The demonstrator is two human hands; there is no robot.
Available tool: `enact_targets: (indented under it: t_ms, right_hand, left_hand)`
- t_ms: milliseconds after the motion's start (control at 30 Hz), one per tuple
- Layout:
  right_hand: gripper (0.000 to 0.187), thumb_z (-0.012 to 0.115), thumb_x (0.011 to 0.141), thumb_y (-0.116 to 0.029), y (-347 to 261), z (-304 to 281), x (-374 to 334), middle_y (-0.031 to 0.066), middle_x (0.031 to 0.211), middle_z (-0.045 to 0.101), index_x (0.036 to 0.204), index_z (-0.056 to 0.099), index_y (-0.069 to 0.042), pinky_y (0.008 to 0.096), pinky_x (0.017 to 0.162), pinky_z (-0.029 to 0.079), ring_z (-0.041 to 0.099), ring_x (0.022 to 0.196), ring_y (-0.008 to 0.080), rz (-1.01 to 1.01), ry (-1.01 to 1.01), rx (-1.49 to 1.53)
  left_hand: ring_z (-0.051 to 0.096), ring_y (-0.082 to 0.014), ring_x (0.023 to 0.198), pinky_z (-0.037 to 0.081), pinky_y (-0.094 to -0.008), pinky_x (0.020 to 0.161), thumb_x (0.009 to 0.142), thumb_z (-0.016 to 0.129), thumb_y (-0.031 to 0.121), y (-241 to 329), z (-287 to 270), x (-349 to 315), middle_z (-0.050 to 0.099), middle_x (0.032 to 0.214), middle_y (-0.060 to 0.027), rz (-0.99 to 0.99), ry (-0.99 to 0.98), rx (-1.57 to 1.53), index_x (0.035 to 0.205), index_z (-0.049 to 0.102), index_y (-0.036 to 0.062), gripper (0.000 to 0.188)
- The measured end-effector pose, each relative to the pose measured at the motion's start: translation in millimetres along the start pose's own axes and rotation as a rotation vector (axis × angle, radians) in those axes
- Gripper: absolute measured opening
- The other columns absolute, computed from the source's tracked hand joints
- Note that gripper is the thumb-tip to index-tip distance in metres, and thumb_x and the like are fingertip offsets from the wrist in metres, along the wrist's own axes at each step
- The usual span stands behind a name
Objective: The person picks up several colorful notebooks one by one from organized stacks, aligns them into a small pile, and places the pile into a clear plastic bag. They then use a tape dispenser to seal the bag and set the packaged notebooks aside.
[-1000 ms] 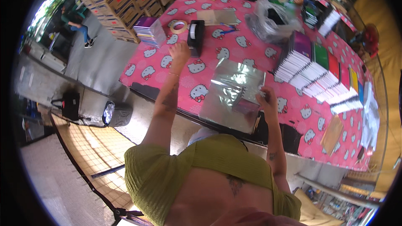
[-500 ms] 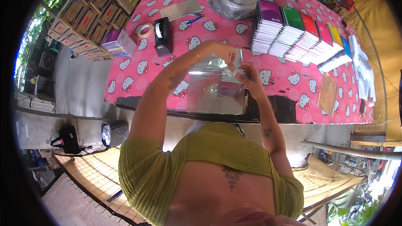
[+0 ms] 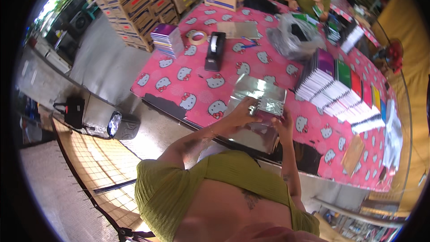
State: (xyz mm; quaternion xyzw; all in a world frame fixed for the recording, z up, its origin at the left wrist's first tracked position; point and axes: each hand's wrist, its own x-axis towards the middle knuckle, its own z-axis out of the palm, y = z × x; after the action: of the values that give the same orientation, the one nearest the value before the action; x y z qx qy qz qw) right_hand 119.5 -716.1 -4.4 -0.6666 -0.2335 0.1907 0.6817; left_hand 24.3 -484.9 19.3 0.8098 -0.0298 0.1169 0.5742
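A long table (image 3: 179,69) in a pink cartoon-cat cloth fills the yard in front of you, brown cartons (image 3: 139,4) stacked behind it. Your left hand (image 3: 242,113) and right hand (image 3: 282,123) both pinch a small notebook (image 3: 268,106) being wrapped in shiny clear film (image 3: 255,90), held just above the near table edge. The wrap looks partly folded, not yet taped. A black tape dispenser (image 3: 214,51) and tape roll (image 3: 197,37) sit farther off; coloured notebooks (image 3: 340,83) wait in a row to your right.
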Motion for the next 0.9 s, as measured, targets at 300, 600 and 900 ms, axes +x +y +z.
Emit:
enact_targets:
  t_ms: [300, 600, 900]
  right_hand:
    - [0.049, 0.064, 0.096, -0.015, -19, 28, 0, 0.0109, 0.143, 0.043, 0.140, 0.047, -0.005, 0.0359, 0.095, 0.050, 0.053, 0.127, 0.0259, -0.037, 0.163, -0.172]
    - [0.030, 0.059, 0.097, -0.006, 15, 20, -48, 0.0086, 0.107, 0.064, 0.126, 0.055, 0.001, 0.0264, 0.082, 0.053, 0.066, 0.100, 0.0160, 0.089, 0.307, -0.042]
    - [0.023, 0.061, 0.097, -0.009, 14, 6, -85, 0.0048, 0.098, 0.066, 0.117, 0.062, 0.002, 0.0256, 0.083, 0.050, 0.063, 0.096, 0.0127, 0.160, 0.436, -0.099]
  left_hand:
    - [0.064, -0.0153, 0.072, 0.052, -0.0257, 0.055, 0.082, 0.082, 0.030, 13, -305, 49, 0.067, 0.091, -0.0136, -0.037, 1.010, 0.101, 0.116, 0.059, -0.0070, 0.056]
    - [0.074, -0.0251, 0.072, 0.057, -0.0331, 0.078, 0.075, 0.070, 0.071, -70, -497, 49, 0.073, 0.075, -0.0145, -0.736, 1.392, 0.522, 0.096, 0.068, -0.0119, 0.085]
    - [0.070, -0.0252, 0.060, 0.059, -0.0321, 0.050, 0.087, 0.066, 0.056, -58, -435, 68, 0.069, 0.077, -0.0182, -0.541, 1.419, -0.001, 0.091, 0.064, -0.0108, 0.067]
